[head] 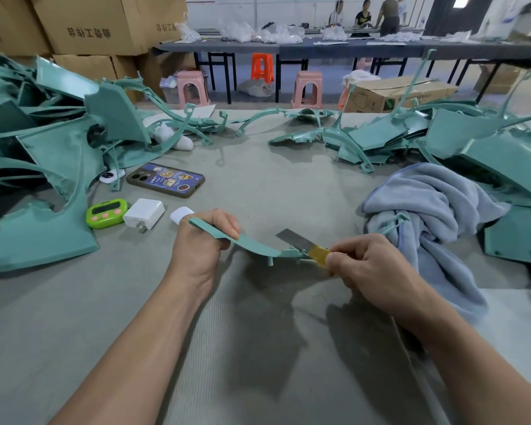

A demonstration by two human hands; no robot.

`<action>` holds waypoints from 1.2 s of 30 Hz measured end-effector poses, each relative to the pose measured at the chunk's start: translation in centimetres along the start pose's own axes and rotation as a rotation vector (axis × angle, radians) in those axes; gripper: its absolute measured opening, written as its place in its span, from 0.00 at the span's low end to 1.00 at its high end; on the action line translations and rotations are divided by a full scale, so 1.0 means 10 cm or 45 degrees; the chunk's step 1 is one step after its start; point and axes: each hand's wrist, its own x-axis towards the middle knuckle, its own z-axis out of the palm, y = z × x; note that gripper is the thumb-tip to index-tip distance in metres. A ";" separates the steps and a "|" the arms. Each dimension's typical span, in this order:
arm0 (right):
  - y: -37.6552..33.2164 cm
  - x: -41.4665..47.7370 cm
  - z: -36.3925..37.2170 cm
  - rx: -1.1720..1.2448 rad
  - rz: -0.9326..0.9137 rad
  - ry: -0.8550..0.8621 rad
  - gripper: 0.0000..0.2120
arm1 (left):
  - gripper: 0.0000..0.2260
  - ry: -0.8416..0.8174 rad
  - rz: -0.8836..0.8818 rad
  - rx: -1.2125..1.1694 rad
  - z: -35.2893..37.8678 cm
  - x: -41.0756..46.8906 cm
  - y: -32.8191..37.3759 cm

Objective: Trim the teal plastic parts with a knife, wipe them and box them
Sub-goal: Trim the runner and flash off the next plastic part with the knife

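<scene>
Two items are held over the grey tabletop [258, 348]. One curved teal part [255, 245] is gripped at its left end by the left hand [203, 240], fingers curled round it. One knife [295, 239], its handle wrapped in yellow tape, is pinched by the right hand [362, 262], with the blade set across the part's right end. Heaps of teal parts are piled at left [43, 148] and right [488, 148]. One blue towel [436, 210] is bunched at right. One phone [165, 180], one green timer [106, 213] and one white charger [143, 213] are laid at left.

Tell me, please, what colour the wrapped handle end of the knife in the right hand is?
Yellow-gold tape wraps the grey blade; it shows in the head view.
</scene>
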 end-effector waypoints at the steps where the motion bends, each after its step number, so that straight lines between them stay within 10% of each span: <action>1: -0.01 0.01 -0.01 -0.005 -0.018 -0.031 0.12 | 0.17 -0.008 0.003 0.008 -0.01 0.00 0.00; 27: -0.03 0.00 -0.06 -0.055 -0.004 -0.068 0.10 | 0.13 -0.017 0.046 0.082 0.01 -0.01 0.05; 36: -0.08 -0.02 0.01 -0.137 0.010 0.319 0.12 | 0.19 0.081 0.278 0.097 0.00 -0.06 0.08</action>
